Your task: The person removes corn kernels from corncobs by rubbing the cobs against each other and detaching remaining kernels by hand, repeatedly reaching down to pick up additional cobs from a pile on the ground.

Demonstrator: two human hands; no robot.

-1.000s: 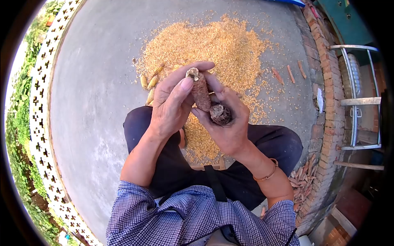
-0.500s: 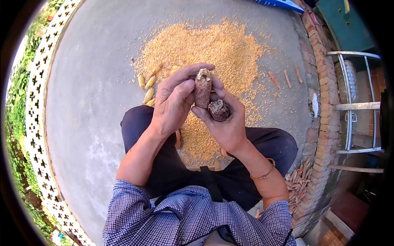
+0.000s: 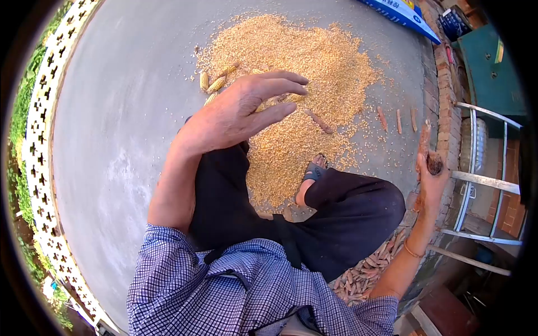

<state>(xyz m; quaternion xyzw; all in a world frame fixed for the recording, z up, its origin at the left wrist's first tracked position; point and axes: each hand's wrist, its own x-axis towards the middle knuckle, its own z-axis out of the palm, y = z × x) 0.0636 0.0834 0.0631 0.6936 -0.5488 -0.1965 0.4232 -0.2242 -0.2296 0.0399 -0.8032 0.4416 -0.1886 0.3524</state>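
Note:
My left hand [image 3: 241,109] hangs over the near left part of the pile of loose corn kernels [image 3: 286,50]. Its fingers are stretched out and apart, and nothing is in them. Far out to the right, beside the brick edging, my right hand [image 3: 431,182] is closed around two corn cobs. One is a long reddish cob [image 3: 425,137] pointing away from me; the other shows a dark round end [image 3: 434,164]. Several yellow ears of corn [image 3: 216,85] lie at the pile's left side, partly behind my left hand. A bare cob [image 3: 319,121] rests on the kernels.
Three stripped cobs [image 3: 398,120] lie right of the pile. A heap of cobs [image 3: 367,274] sits beside my right knee. A metal ladder-like frame [image 3: 487,179] stands beyond the brick edging [image 3: 445,101]. A blue bag [image 3: 400,17] lies at the top right.
My hands have parted. The right hand has swung far out to the right with the cobs, while the left has opened and stays over the pile. The view has shifted slightly.

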